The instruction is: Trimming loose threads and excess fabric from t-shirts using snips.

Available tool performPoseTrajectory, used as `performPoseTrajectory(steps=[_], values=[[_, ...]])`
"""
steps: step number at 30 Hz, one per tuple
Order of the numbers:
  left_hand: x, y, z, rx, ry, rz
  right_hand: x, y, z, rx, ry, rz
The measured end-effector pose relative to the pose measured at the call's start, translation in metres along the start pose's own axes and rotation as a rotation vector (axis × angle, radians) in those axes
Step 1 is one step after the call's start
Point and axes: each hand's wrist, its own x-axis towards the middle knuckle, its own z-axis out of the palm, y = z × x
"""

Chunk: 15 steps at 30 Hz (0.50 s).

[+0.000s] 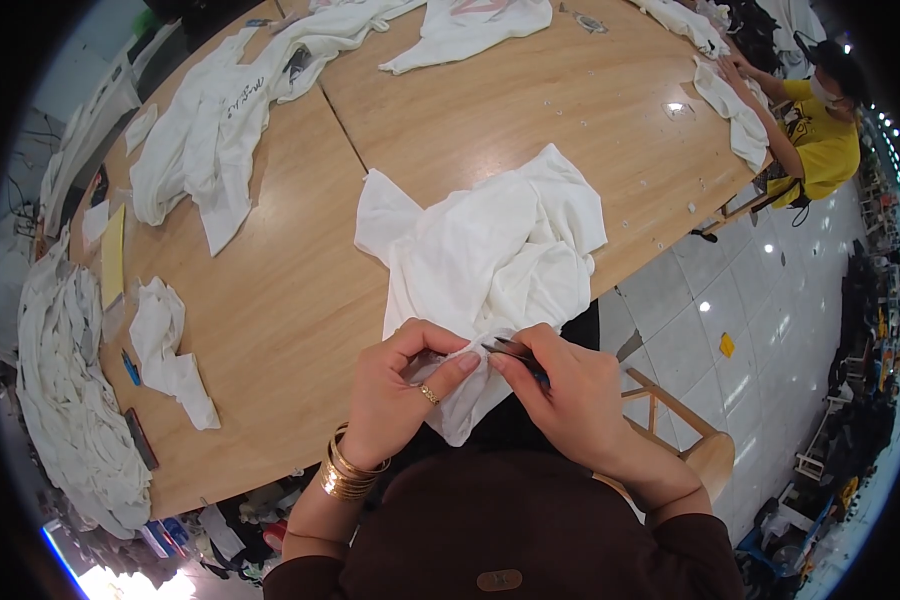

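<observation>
A white garment (470, 240) lies bunched on the near edge of the wooden table, and its lower end hangs over toward my lap. My left hand (400, 385), with a ring and gold bangles, pinches a fold of this cloth between thumb and fingers. Close beside it, my right hand (570, 390) is closed around small dark thread snips (512, 350). The tips of the snips point left, at the pinched fold. My right thumb and fingers cover most of the handle, so whether the blades touch the cloth is hard to make out.
Several white garments (210, 130) lie across the table (300, 330), with a large white pile (65, 380) at the left edge. A blue pen-like tool (131, 367) lies near it. At far right a person in yellow (820, 140) handles white cloth. A wooden stool (710, 460) stands right.
</observation>
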Motion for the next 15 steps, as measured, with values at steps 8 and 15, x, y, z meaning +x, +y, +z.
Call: performPoseTrajectory(steps=[8, 15], values=[[0.0002, 0.0012, -0.0023, -0.029, -0.007, -0.007, 0.0016, 0.0024, 0.0035, 0.298, -0.078, 0.131], [0.0003, 0.0059, -0.0046, -0.115, -0.058, -0.071, 0.001, 0.0053, 0.0041, 0.538, -0.139, 0.283]])
